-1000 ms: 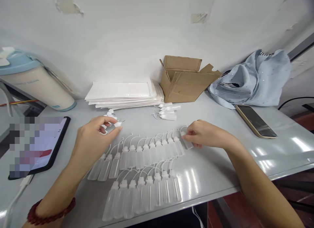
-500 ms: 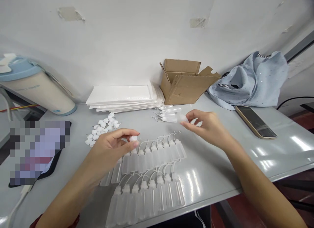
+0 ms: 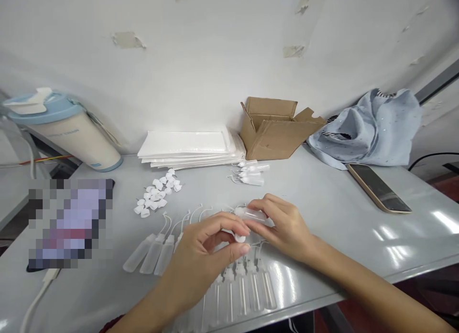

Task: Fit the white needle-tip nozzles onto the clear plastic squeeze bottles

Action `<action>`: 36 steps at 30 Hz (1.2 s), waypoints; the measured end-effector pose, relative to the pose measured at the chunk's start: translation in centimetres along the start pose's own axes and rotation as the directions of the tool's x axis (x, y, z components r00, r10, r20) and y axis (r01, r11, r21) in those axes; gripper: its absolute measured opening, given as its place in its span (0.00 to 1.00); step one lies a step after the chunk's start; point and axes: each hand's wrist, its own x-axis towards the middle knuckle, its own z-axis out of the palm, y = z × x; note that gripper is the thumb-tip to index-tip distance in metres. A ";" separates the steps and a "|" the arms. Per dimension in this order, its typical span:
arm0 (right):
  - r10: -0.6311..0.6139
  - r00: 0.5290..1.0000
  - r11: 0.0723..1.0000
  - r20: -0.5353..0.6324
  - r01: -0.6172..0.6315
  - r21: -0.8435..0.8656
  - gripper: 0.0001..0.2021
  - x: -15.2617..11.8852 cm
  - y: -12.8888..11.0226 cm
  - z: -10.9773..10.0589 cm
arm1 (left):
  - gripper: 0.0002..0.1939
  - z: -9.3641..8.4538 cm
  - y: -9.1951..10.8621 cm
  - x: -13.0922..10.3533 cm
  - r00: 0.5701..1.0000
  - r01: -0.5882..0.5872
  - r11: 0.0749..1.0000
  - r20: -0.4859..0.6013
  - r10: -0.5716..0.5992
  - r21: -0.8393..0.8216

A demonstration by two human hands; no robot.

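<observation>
My left hand [image 3: 218, 247] pinches a small white cap [image 3: 240, 238] between thumb and fingertips, over the rows of bottles. Just right of it, my right hand [image 3: 283, 225] has thumb and fingers closed around a clear squeeze bottle [image 3: 254, 215], tilted sideways with its neck to the left. Beneath both hands lie rows of similar bottles with thin curved strings at their necks, such as this front-row bottle [image 3: 242, 287] and this left-end bottle [image 3: 139, 253]. My left hand hides part of both rows.
Loose white caps [image 3: 154, 194] lie in a pile at left. Several capped bottles [image 3: 253, 174] lie before white padded envelopes [image 3: 186, 144] and an open cardboard box [image 3: 276, 137]. A tumbler [image 3: 79, 137], a blurred-out phone [image 3: 71, 223], another phone [image 3: 378, 187] and a blue bag [image 3: 369, 132] surround them.
My right hand has come from the capped group at the back down to the rows, where it now grips a bottle. My left hand has moved right with its cap. The view has shifted slightly.
</observation>
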 end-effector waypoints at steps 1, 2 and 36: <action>-0.015 1.000 1.000 -0.009 0.015 0.009 0.10 0.0 -0.2 0.0 | 0.05 0.1 0.0 -0.1 1.000 -0.006 1.000 -0.018 0.006 -0.015; -0.024 1.000 1.000 -0.013 0.024 0.020 0.10 0.1 -0.3 0.0 | 0.05 0.1 0.0 -0.2 0.999 -0.015 1.000 -0.043 0.014 -0.023; 0.152 0.931 0.841 0.331 -0.298 0.451 0.11 0.5 -1.2 -1.1 | 0.08 -0.4 0.3 0.1 0.974 -0.187 0.931 -0.067 0.218 0.312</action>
